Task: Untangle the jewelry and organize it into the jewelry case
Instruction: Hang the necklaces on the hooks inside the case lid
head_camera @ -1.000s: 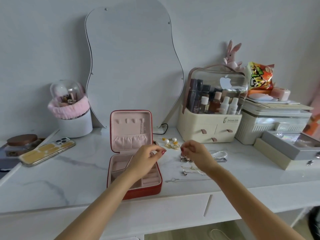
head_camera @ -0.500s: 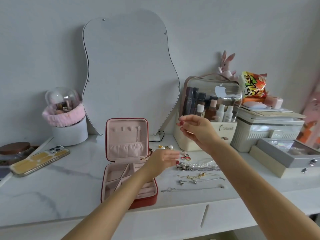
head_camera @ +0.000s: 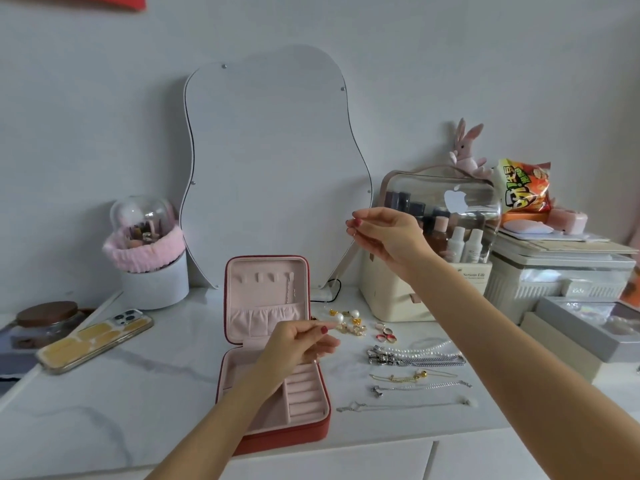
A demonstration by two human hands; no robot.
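Your right hand [head_camera: 388, 237] pinches high, left hand [head_camera: 299, 342] pinches low over the open jewelry case [head_camera: 273, 355]; likely a fine chain between them, too thin to confirm. Keep it taut and hook it in the lid.

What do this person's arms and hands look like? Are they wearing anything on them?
Both forearms are bare: no sleeves, watch or bracelets show. The left hand and right hand have no gloves, and I can make out no rings. The fingernails are painted dark red; the polish shows on the left thumb and on the right fingertips.
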